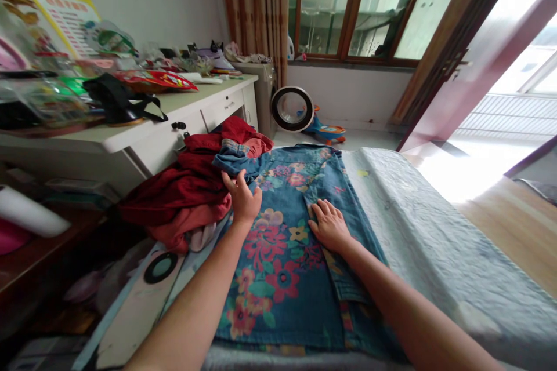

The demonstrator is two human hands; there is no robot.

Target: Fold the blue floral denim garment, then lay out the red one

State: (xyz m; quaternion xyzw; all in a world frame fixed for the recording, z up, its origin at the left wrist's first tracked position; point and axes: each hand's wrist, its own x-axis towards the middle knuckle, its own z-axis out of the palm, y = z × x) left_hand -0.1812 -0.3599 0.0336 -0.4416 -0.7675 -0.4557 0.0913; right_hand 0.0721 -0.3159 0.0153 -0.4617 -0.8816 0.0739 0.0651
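A blue denim garment with pink, yellow and red flowers lies spread before me, one sleeve folded inward along its right side. My right hand rests flat on that folded part, fingers stretched out. At the upper left, my left hand touches the other denim sleeve, which is bunched up toward the red clothes. Its thumb stands apart from the fingers; the fingertips are partly hidden against the cloth. A heap of dark red and coral clothes sits just left of this hand.
The garment lies on a bed with a pale blue quilted cover. A white desk crowded with bags and jars stands at the left. Beyond the bed are a washing machine with its round door open and a blue-orange ride-on toy.
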